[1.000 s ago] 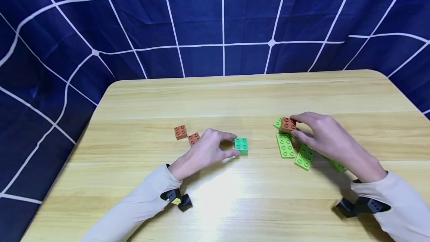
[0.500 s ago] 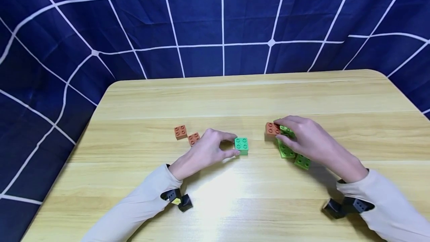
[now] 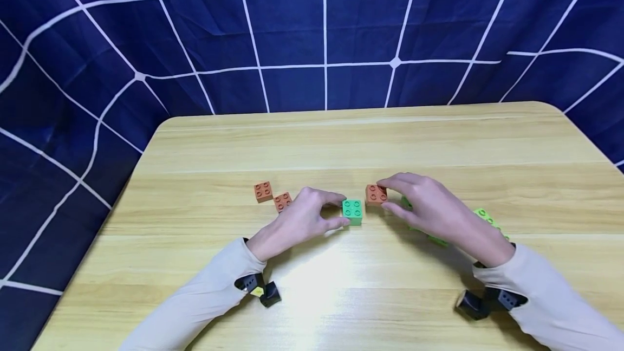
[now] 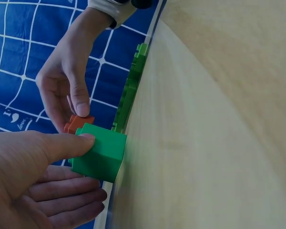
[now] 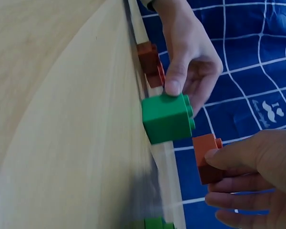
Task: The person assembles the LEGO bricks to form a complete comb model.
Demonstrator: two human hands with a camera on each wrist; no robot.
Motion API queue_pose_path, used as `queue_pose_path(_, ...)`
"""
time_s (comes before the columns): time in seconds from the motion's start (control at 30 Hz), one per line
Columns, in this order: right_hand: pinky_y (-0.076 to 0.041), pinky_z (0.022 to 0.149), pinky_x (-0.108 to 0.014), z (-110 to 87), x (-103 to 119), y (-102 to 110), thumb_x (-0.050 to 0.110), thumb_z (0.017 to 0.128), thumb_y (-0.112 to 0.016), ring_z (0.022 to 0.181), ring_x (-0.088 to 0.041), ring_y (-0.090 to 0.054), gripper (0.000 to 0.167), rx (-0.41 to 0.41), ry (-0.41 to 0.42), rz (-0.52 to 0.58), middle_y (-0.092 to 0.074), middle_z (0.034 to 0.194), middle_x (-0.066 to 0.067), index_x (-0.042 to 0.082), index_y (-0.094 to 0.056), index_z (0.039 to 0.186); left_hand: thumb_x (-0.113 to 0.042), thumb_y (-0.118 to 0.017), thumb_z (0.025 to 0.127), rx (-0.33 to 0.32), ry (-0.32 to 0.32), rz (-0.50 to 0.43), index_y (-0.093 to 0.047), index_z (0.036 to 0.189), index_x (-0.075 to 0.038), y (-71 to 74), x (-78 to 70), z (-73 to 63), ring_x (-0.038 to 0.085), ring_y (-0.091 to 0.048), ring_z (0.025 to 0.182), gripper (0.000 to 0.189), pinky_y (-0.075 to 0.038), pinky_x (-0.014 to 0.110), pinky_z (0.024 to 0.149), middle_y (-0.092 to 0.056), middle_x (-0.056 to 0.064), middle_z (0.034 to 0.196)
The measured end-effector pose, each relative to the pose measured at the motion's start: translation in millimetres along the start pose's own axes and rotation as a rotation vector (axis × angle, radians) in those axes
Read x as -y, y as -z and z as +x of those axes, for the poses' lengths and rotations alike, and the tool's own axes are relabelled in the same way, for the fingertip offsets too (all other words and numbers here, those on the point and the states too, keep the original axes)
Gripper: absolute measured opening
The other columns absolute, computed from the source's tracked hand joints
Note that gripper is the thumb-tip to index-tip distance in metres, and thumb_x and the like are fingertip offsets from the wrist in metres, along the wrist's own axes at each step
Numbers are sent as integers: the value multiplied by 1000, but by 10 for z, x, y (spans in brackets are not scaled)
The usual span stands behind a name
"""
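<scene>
My left hand (image 3: pixel 304 215) pinches a green square block (image 3: pixel 352 212) between thumb and fingers near the middle of the table. In the left wrist view the thumb lies along one side of that green block (image 4: pixel 100 152), which stands on the tabletop. Just to its right, my right hand (image 3: pixel 429 207) pinches an orange-brown block (image 3: pixel 376 195) by its sides. The right wrist view has this orange-brown block (image 5: pixel 207 158) held off the table, apart from the green one. Both blocks keep their studs up.
Two more orange-brown blocks, one at the left (image 3: pixel 263 192) and one partly behind my left hand (image 3: pixel 283 202), lie on the wooden table (image 3: pixel 234 150). Light green studded bricks (image 3: pixel 487 220) lie partly hidden under my right hand. A blue gridded cloth (image 3: pixel 287 26) hangs behind.
My right hand has carried the orange-brown block leftward from over the light green bricks to beside the green block. My left hand has stayed in place on the green block.
</scene>
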State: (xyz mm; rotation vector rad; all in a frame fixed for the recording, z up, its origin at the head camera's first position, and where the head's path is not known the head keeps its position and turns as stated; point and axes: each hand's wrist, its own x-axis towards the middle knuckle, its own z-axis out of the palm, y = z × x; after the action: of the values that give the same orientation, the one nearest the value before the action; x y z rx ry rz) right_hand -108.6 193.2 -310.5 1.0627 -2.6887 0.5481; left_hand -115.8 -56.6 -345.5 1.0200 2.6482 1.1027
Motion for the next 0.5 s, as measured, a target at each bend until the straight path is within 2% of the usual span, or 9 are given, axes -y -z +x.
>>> queue_pose_path(0.2, -58, 81, -45, 49, 89, -22, 10, 82, -76, 96, -32, -67, 35, 3, 38, -13, -69, 106, -17, -3, -67, 113, -20, -78, 83, -4, -21, 0, -67, 115, 2, -4, -1, -5, 20, -69, 99, 40, -54, 24, 88, -71, 14, 108)
queue_pose_path(0.5, -57, 82, -45, 64, 133, -10, 10, 83, -76, 97, -32, -67, 34, 1, 31, 18, -69, 108, -17, -2, -67, 113, -19, -77, 83, -2, -44, -4, -68, 113, 3, -17, 4, -10, 21, -69, 98, 38, -54, 22, 87, -71, 14, 107)
